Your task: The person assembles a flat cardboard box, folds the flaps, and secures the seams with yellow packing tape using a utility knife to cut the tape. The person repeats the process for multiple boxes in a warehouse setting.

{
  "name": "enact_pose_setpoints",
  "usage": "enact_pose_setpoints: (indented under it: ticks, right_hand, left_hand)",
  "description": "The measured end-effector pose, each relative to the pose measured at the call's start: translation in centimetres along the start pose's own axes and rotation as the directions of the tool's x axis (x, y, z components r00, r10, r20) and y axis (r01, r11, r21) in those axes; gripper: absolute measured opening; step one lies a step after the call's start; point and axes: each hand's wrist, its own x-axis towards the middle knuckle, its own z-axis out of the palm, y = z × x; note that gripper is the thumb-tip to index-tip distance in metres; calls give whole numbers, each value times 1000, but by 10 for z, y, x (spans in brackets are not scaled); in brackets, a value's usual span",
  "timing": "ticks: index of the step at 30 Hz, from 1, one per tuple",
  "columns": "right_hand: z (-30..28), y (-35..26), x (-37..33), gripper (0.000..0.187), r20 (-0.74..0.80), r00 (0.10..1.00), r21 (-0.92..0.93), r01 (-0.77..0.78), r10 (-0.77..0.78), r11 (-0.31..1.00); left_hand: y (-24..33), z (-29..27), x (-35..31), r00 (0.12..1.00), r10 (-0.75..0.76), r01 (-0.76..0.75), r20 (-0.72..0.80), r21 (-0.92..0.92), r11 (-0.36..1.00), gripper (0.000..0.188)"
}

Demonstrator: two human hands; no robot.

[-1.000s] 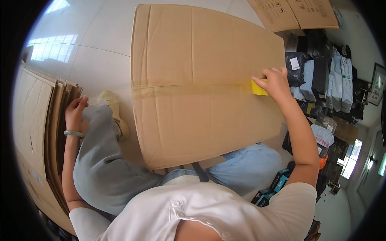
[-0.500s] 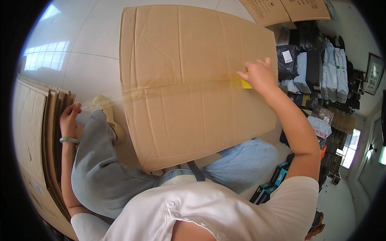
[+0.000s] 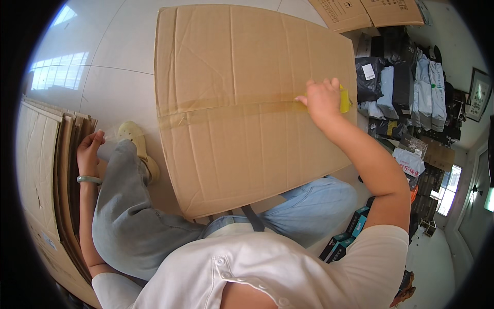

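Observation:
A large brown cardboard box (image 3: 247, 154) lies in front of me, its upper face turned up. A strip of yellowish clear packing tape (image 3: 231, 105) runs along the seam across its middle. Near the box's right edge, my right hand (image 3: 324, 101) is curled over the end of the strip, its thumb pointing left. A yellow roll of packing tape (image 3: 345, 99) shows at its far side, partly hidden by the fingers. Off the box's left side, my left hand (image 3: 90, 147) is closed in a pinch beside faint, see-through tape (image 3: 110, 135).
Flattened cardboard sheets (image 3: 43, 170) stand stacked at my left. Grey and black parcels (image 3: 391, 82) are piled at the right, with small black-and-teal boxes (image 3: 342, 239) by my right leg. Another carton (image 3: 365, 13) lies at the far right. Pale tiles (image 3: 116, 72) cover the floor.
My right hand has shifted slightly left and down, and the yellow roll now shows on its right instead of its left. The left hand has stayed nearly still; the box has moved slightly right.

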Motion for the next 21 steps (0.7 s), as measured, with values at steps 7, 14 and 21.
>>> enact_pose_setpoints:
  ticks: [7,14,21]
  right_hand:
    - [-1,-12,2,44,67,996,-108,-43,50,993]
    - [1,-17,5,46,95,994,-136,-41,54,990]
    - [6,-23,8,44,104,992,-159,-50,67,986]
  left_hand:
    - [0,-1,0,1000,2,-2,11,6,1000,35]
    - [1,0,-2,1000,-7,7,9,2,1000,35]
    - [4,0,-2,1000,-4,4,5,-7,1000,34]
